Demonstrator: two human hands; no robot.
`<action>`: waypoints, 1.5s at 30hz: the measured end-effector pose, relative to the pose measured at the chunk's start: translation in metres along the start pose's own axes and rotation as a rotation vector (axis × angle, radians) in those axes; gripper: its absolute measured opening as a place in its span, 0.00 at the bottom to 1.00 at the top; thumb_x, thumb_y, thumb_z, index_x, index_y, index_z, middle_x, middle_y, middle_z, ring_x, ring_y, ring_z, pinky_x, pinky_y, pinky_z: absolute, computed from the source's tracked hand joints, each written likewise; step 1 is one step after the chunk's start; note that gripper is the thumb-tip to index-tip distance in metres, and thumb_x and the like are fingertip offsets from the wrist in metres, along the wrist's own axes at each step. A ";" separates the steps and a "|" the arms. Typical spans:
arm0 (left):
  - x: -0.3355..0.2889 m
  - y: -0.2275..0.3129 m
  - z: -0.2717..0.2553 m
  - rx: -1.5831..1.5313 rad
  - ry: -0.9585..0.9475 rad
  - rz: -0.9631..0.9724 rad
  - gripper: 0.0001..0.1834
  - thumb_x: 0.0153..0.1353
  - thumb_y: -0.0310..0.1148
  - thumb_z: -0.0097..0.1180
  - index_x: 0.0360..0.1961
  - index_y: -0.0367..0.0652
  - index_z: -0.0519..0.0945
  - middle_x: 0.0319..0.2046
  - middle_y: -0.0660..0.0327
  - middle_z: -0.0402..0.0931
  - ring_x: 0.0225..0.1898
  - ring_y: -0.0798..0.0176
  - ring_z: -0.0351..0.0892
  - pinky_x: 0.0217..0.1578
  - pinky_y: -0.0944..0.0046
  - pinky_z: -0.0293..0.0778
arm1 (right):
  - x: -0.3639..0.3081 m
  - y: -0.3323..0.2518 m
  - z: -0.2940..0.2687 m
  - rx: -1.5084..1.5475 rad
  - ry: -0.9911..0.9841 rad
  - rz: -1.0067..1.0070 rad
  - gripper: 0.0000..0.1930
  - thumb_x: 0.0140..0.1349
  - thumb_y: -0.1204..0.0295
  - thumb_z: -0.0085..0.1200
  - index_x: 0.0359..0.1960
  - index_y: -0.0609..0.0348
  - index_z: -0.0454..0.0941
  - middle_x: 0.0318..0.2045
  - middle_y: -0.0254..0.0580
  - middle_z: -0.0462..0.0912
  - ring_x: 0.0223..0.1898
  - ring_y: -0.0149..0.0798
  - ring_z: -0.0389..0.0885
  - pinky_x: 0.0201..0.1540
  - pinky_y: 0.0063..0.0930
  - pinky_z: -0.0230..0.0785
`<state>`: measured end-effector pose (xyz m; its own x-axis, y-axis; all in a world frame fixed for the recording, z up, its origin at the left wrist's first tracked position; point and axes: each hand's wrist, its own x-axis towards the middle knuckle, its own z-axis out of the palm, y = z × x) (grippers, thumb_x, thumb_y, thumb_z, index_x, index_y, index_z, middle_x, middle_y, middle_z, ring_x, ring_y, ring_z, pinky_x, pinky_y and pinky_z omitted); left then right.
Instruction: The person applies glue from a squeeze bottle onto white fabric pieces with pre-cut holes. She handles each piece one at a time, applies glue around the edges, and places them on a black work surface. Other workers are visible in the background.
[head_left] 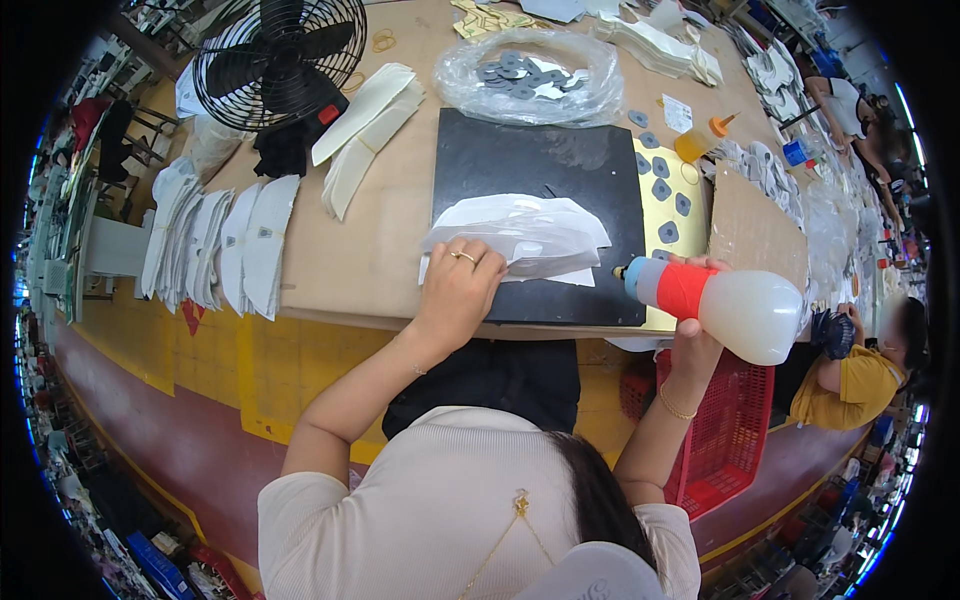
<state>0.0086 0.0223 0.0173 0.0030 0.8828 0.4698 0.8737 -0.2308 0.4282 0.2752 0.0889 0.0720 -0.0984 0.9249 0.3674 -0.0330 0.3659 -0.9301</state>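
My left hand (462, 287) has its fingers bent and pressed together on the near-left edge of a stack of thin white cut pieces (530, 240). The pieces overlap unevenly, on a black board (535, 170) at the table's front. In my right hand (695, 340) is a squeeze bottle (755, 315) with milky white contents, a red wrap and a light blue collar. It lies nearly level, its dark nozzle pointing left toward the stack and apart from it. What the left fingertips pinch is partly hidden.
A black fan (282, 65) and bundles of white pieces (255, 245) stand left. Behind the board is a plastic bag (455, 75) of grey pieces. Grey patches lie on a yellow sheet (660, 210), beside a yellow bottle (697, 143). A red basket (735, 440) stands below right, near another person (850, 385).
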 end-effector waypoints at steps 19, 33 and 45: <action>0.011 0.007 -0.007 -1.703 -0.626 -1.019 0.25 0.53 0.22 0.61 0.54 0.32 0.69 0.42 0.58 0.78 0.40 0.69 0.79 0.45 0.69 0.74 | -0.007 0.031 0.061 0.260 0.267 0.075 0.50 0.38 0.31 0.55 0.51 0.63 0.62 0.45 0.43 0.71 0.41 0.45 0.78 0.46 0.43 0.76; 0.027 0.024 -0.042 -1.585 -0.610 -0.897 0.25 0.56 0.26 0.60 0.55 0.33 0.70 0.40 0.59 0.79 0.39 0.72 0.78 0.42 0.72 0.72 | 0.010 0.002 0.042 0.456 0.231 0.042 0.47 0.34 0.36 0.67 0.46 0.61 0.64 0.35 0.42 0.75 0.38 0.40 0.79 0.47 0.42 0.74; 0.034 0.032 -0.052 -1.461 -0.584 -0.874 0.22 0.58 0.26 0.58 0.54 0.33 0.71 0.39 0.62 0.79 0.38 0.73 0.78 0.40 0.73 0.73 | 0.013 -0.017 0.061 0.204 0.014 -0.021 0.43 0.36 0.44 0.71 0.45 0.64 0.66 0.38 0.44 0.73 0.41 0.43 0.78 0.46 0.41 0.76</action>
<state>0.0118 0.0235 0.0871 0.2598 0.8750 -0.4086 -0.3739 0.4812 0.7928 0.2137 0.0886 0.0928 -0.0819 0.9192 0.3852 -0.2359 0.3577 -0.9036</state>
